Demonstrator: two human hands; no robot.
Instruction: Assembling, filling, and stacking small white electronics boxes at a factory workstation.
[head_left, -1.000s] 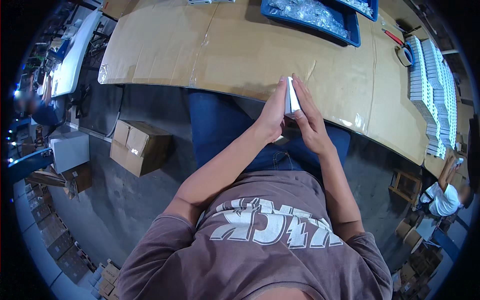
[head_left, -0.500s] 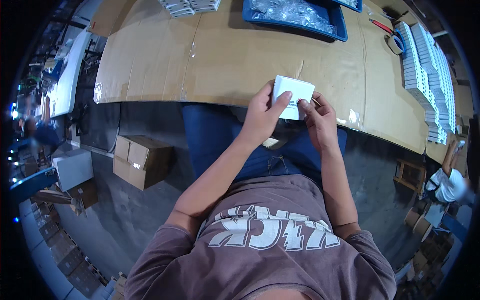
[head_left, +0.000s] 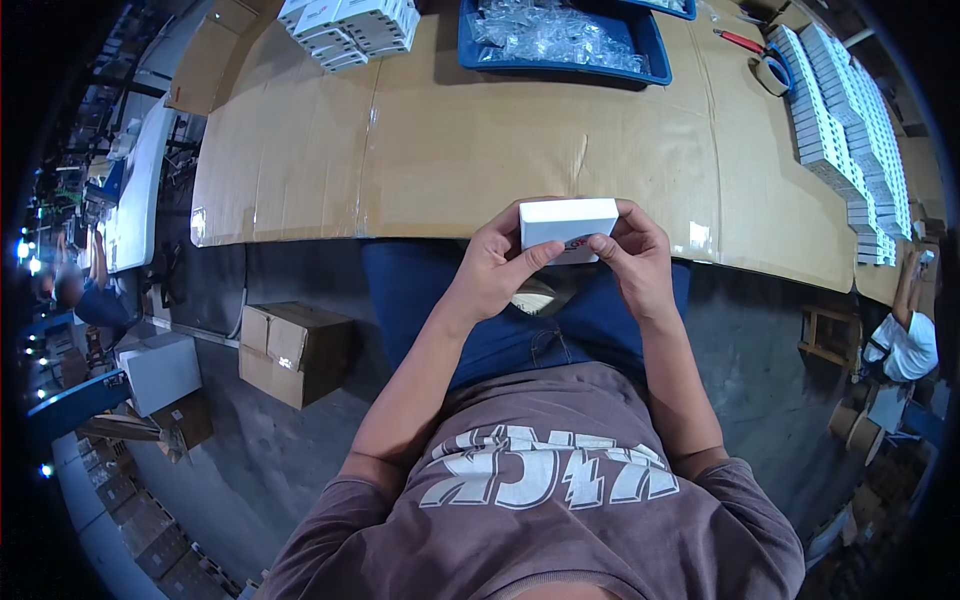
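A small white box (head_left: pixel 568 221) with a bit of printing on its face is held between my two hands, just above the table's near edge and over my lap. My left hand (head_left: pixel 503 258) grips its left side, the thumb lying on the printed face. From the right, my right hand (head_left: pixel 637 254) holds it, with the thumb pressed on the same face and the fingers behind. The box is tilted so that one narrow edge shows at the top. Its underside is hidden.
On the cardboard-covered table (head_left: pixel 480 150) stand a blue tray (head_left: pixel 560 72) of clear plastic pieces, stacked white boxes (head_left: pixel 350 28) far left, long stacks of white boxes (head_left: pixel 835 120) right, a tape roll (head_left: pixel 772 75) and a red-handled tool (head_left: pixel 738 41). A carton (head_left: pixel 290 350) sits on the floor.
The white box has been tipped, so its narrow top edge now shows. Both hands have come a little lower and closer to me, and the view has shifted slightly.
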